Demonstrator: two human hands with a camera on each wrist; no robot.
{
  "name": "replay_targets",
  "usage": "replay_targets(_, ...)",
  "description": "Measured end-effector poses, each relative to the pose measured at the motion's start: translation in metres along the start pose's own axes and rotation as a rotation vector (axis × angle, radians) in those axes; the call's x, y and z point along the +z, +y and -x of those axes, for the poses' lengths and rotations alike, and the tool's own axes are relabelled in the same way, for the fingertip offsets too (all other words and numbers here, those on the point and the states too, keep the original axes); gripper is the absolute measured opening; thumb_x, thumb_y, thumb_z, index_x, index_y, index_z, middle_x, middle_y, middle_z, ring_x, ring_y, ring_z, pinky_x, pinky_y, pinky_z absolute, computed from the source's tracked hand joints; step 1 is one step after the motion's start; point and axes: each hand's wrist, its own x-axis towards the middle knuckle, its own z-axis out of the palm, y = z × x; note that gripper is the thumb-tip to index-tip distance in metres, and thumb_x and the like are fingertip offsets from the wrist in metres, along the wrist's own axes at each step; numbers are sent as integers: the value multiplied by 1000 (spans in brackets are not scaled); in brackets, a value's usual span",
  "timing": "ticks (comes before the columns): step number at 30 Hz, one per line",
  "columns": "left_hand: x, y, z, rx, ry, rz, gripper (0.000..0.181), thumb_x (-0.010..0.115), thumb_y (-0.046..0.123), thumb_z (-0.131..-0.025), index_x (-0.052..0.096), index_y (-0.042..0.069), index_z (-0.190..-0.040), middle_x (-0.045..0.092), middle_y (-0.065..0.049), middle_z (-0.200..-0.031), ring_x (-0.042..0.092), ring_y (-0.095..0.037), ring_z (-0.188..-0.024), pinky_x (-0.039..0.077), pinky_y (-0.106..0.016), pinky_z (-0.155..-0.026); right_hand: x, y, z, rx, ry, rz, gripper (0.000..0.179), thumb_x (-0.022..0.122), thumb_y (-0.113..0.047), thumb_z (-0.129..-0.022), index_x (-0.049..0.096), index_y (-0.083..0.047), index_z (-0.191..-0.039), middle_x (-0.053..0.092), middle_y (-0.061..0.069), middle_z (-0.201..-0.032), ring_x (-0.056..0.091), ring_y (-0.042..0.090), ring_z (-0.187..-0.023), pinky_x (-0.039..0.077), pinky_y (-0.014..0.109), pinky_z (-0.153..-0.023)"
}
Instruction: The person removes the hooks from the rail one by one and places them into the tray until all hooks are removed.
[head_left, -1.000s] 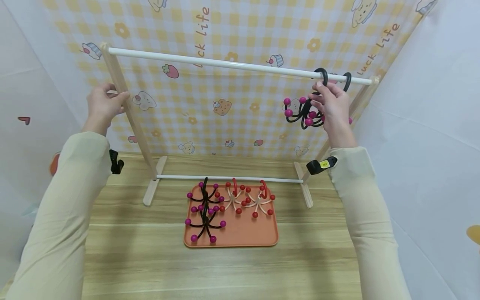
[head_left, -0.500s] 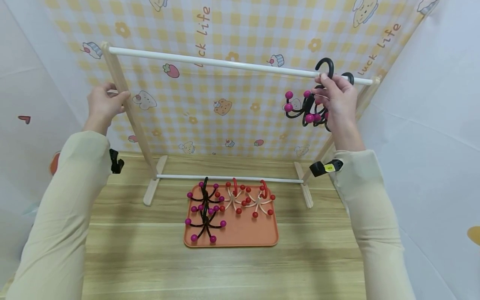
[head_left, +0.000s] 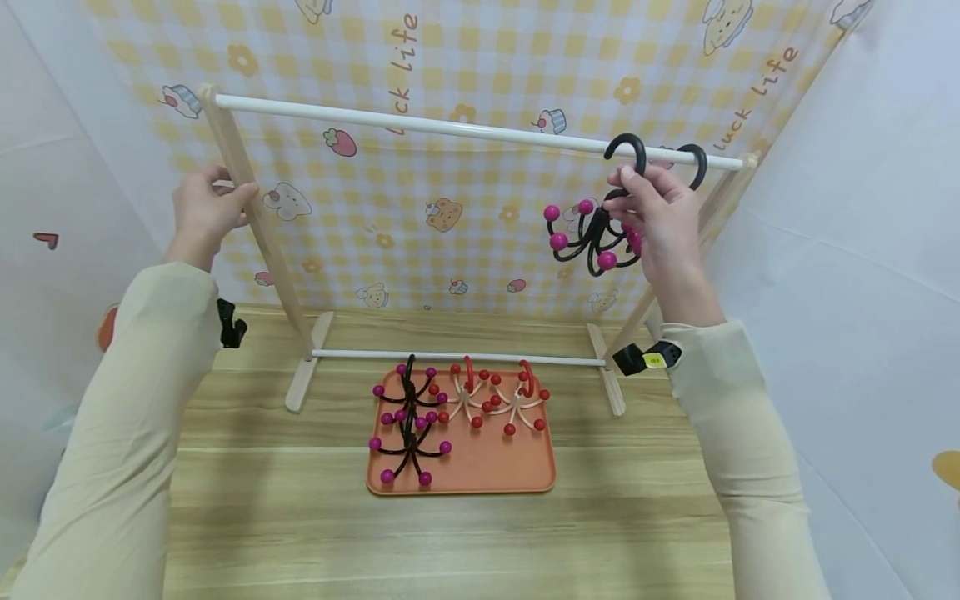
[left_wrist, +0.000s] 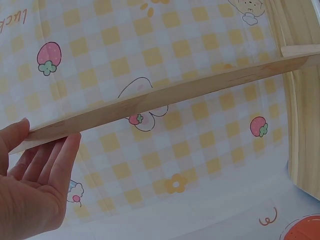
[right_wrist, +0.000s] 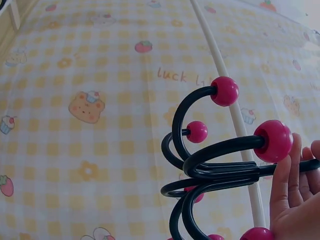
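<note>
My left hand (head_left: 210, 212) grips the wooden left post (head_left: 255, 218) of a rack, thumb on one side and fingers on the other in the left wrist view. My right hand (head_left: 663, 225) pinches a black multi-arm hook hanger (head_left: 597, 229) with magenta ball tips just below its top hook. In the head view that curved hook overlaps the rack's white top rail (head_left: 450, 128) near its right end. Magenta balls (right_wrist: 273, 141) and curved black arms fill the right wrist view beside my fingers (right_wrist: 281, 187). Another black hook (head_left: 699, 165) hangs over the rail farther right, its lower part hidden behind my hand.
An orange tray (head_left: 495, 467) on the wooden table holds two black hangers (head_left: 411, 446) with magenta tips and two white hangers (head_left: 517, 402) with red hooks and tips. The rack's lower white bar (head_left: 457, 357) runs behind it. A checked cloth (head_left: 450, 275) hangs behind the rack.
My right hand lifted the black hanger's hook above the rail, then brought it lower and to the left. The left hand stays on the post.
</note>
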Motion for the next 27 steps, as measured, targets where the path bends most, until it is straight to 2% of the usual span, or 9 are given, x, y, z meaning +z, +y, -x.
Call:
replay_targets(9, 0, 0, 1, 0, 7, -12, 51, 51, 30, -88, 38, 7, -132, 39, -16, -132, 44, -22, -115, 47, -13, -73, 0, 14, 16, 6, -52, 72, 9, 65, -11, -82, 63, -2, -83, 63, 10, -81, 59, 16, -57, 52, 23, -63)
replay_targets(18, -1, 0, 0, -16, -2, -6, 53, 52, 30, -88, 38, 8, -133, 39, -14, -133, 42, -23, -116, 47, -12, -71, 2, 28, 28, 58, -97, 150, 7, 63, -10, -83, 62, -4, -81, 64, 8, -79, 55, 12, -53, 52, 20, -59)
replay_targets(27, 0, 0, 0, -16, 0, -19, 53, 51, 32, -88, 37, 8, -133, 38, -13, -134, 42, -22, -116, 47, -11, -71, 4, 39, 39, 128, -131, 184, 10, 64, -15, -83, 63, -7, -78, 64, 4, -77, 48, 13, -44, 45, 22, -50)
